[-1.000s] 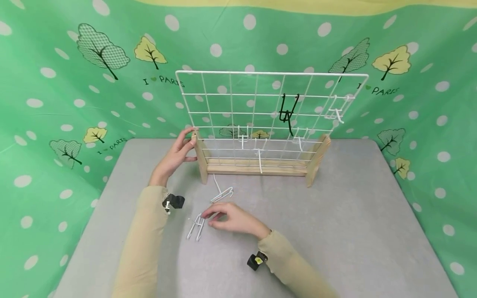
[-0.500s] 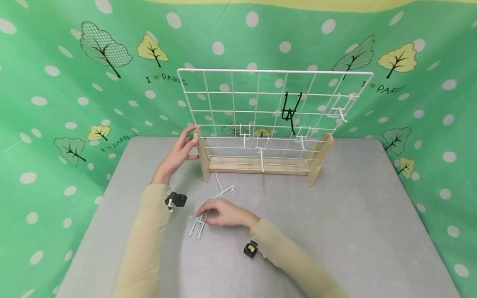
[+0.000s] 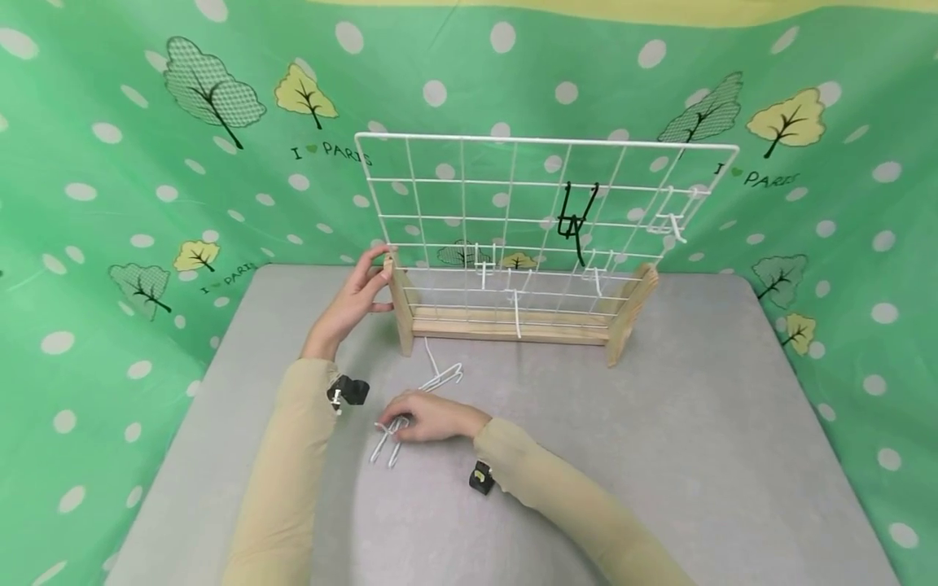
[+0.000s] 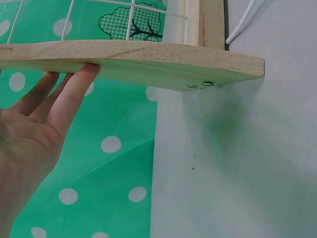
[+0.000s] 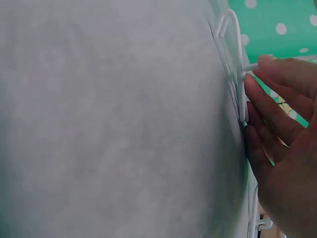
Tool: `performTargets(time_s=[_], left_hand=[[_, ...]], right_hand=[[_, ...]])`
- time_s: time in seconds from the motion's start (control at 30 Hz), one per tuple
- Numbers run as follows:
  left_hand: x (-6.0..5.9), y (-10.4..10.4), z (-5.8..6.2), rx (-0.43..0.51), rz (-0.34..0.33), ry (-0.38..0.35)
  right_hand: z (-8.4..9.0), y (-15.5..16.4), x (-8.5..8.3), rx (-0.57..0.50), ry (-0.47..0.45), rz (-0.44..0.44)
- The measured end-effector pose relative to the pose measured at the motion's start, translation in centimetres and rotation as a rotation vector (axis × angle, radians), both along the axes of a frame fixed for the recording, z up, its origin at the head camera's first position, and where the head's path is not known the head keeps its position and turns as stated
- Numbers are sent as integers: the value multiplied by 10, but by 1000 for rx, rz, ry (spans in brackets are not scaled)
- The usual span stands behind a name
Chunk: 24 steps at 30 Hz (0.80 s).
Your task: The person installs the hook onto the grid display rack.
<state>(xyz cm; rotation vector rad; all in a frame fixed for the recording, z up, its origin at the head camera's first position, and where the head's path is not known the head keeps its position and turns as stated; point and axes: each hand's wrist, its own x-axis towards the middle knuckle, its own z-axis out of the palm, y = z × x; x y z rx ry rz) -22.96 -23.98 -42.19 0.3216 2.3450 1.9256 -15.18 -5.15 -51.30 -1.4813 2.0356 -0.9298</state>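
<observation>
A white wire grid (image 3: 545,143) stands upright in a wooden stand (image 3: 506,327) at the back of the grey table (image 3: 681,431). My left hand (image 3: 359,295) rests with straight fingers against the stand's left wooden upright (image 4: 133,60); the left hand (image 4: 42,119) holds nothing. My right hand (image 3: 428,416) lies low on the table over a white wire hook (image 3: 386,446). In the right wrist view the fingertips (image 5: 262,94) close on the white wire hook (image 5: 237,74), one prong poking out between them.
Another white hook (image 3: 442,378) lies on the table in front of the stand. On the grid hang a black hook (image 3: 575,221) and several white hooks (image 3: 670,220). A green patterned backdrop (image 3: 110,203) rises round the table's back and sides.
My right hand has slid left along the table onto the near white hook, and its fingers have closed on the wire. The left hand stays on the upright.
</observation>
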Motion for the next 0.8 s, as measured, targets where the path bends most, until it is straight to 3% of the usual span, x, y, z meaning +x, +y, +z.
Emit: performTargets(time_s=[0.4,0.5,0.67,0.8], left_hand=[[-1,0,1,6,10,-25],[1,2,6,12,12,-32],[13,9,22,0,8,-37],[17,13,28,-4,2,-40]], right_hand=[[-7,-5,0,-7,55,9],[-8,-4,0,-26,-4,4],[-8,-1,2,-56,-154,-26],[-6,2,4,-53,-146,-34]])
